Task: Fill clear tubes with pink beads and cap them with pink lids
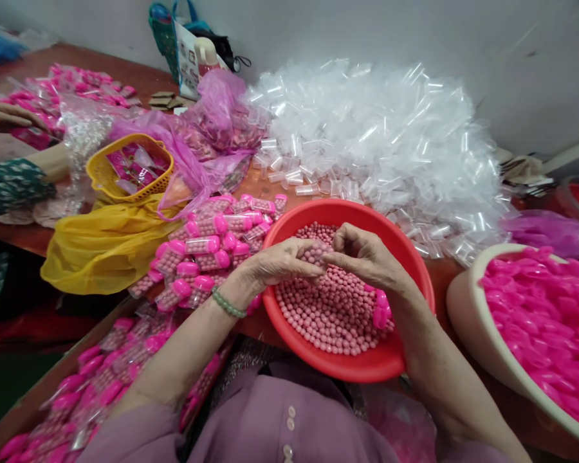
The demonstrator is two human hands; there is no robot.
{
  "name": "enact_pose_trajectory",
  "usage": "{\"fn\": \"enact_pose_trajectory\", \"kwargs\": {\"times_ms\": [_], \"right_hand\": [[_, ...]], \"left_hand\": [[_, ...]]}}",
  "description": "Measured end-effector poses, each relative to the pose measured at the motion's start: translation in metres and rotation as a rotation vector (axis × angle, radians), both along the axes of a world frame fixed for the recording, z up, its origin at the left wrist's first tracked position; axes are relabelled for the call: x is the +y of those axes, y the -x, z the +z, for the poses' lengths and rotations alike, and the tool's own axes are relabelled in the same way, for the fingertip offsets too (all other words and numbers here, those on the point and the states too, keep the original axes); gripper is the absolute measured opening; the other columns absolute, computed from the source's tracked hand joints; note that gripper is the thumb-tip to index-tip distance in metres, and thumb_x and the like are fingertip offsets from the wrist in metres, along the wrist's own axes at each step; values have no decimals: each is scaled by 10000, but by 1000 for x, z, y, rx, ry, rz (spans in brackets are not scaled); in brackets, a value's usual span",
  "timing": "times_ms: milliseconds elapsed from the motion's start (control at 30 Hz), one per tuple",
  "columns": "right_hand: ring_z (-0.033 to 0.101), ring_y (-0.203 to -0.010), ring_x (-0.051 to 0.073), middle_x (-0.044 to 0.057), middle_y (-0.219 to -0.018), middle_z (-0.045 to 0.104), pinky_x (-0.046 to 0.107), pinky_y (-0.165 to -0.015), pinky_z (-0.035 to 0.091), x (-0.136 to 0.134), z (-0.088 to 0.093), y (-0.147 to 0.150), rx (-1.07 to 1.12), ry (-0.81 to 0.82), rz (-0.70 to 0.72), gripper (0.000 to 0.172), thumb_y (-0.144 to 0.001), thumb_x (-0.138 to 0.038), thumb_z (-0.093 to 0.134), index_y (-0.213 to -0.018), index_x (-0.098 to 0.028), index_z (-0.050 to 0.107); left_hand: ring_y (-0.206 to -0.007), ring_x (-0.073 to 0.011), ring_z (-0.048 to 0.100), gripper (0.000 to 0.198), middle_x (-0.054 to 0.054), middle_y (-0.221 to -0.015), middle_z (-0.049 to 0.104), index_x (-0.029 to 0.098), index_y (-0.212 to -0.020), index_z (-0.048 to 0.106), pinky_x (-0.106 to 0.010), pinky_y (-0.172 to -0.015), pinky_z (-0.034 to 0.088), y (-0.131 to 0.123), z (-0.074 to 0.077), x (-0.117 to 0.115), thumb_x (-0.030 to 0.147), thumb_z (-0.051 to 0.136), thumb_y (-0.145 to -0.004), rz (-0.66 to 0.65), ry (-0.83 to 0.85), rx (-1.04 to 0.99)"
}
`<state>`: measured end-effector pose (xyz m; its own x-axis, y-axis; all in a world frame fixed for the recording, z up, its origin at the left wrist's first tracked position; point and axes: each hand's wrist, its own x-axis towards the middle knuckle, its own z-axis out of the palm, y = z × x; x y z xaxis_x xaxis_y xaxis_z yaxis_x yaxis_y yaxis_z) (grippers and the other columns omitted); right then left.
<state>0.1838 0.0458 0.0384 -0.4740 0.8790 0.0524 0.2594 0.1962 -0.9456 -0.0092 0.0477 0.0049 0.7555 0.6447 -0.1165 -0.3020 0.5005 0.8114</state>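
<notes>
Tube of beads sits pinched in left hand (right hand curled, grip unclear).

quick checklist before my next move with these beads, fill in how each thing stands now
1. Left hand gripping the bead-filled clear container: ok
2. Container above the red basin: ok
3. Loose beads in the basin: ok, plenty there
4. Right hand free: cannot tell; its fingertips are at the container, and pink pieces below it may be held or just lying on the beads
5. Cap on the held container: cannot tell, the fingers hide its ends
6. Co-worker's hand away from the basin: ok, far over on the left side of the picture
</notes>
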Motion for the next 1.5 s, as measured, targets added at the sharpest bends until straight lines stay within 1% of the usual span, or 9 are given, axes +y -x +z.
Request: {"fn": "enact_pose_trajectory", "kwargs": {"times_ms": [200, 367, 533, 667, 900, 1133, 1267, 1367, 1500], "right_hand": [[373, -539, 79, -56, -617, 442, 236, -504, 294, 0, 3, -3, 67, -43, -183, 429, -740, -527, 753, -714, -196, 481], [372, -520, 87, -49, -586, 449, 244, -489, 289, -3, 5, -25, -39, -118, -253, 417, -772, -553, 701, -692, -197, 498], [450, -559, 120, -19, -601, 530, 261, -555, 332, -8, 2, -60, -589, -236, -121, 208, -830, -348, 654, -725, -195, 560], [553, -657, 149, 27, -739, 640, 261, -631, 374, -13, -10, -80, -940, -206, 39, 38, -829, -199, 600, -795, -185, 609], [632, -888, 215, 104, -958, 694, 279, -731, 414, -14, -24, -81, -1258, -221, 280, 159, -834, -129, 560, -915, -177, 688], [627, -895, 236, 172, -976, 672, 314, -788, 442, -14, -34, -75, -1341, -331, 306, 164, -900, -159, 508, -916, -118, 666], [597, -847, 226, 146, -913, 652, 329, -783, 445, -13, -33, -71, -1133, -424, 174, 134, -915, -210, 520, -889, -131, 624], [547, -719, 171, 48, -798, 605, 292, -686, 436, -10, -28, -63, -596, -353, -65, 117, -892, -289, 574, -893, -173, 588], [514, -672, 110, -12, -809, 583, 243, -662, 435, -10, -18, -45, 153, -93, -350, 174, -866, -371, 625, -927, -214, 579]], "left_hand": [[-720, -109, 610, 333, -36, -816, 641, 125, -935, 663, -261, -729, 494, 1, 1, 0, 358, 783, -730, 150, -69, 1], [-887, -162, 658, 254, -69, -908, 688, 115, -892, 692, -326, -906, 487, 2, 8, -12, 269, 796, -719, 170, -188, 19], [-894, -164, 660, 230, -59, -905, 700, 128, -894, 706, -307, -878, 499, -1, 9, -25, 246, 790, -716, 267, -257, 106], [-878, -150, 646, 269, -56, -926, 696, 132, -911, 707, -261, -788, 507, -10, 7, -34, 253, 800, -689, 253, -220, 192], [-807, -146, 660, 318, -63, -868, 692, 119, -910, 663, -239, -686, 519, -22, 6, -44, 339, 785, -714, 234, -147, 223], [-840, -158, 683, 379, -77, -909, 709, 132, -1051, 613, -282, -750, 545, -23, 1, -53, 205, 773, -716, 208, -14, 35], [-907, -180, 691, 376, -84, -931, 716, 132, -1054, 613, -324, -821, 548, -21, 0, -55, 120, 743, -702, 207, 23, -36], [-888, -168, 690, 394, -96, -943, 719, 124, -1063, 612, -314, -831, 543, -20, -1, -55, 104, 738, -690, 198, 38, -51], [-858, -152, 693, 345, -67, -892, 708, 116, -1017, 614, -292, -822, 546, -20, -2, -52, 130, 751, -700, 257, 98, -57]]}}
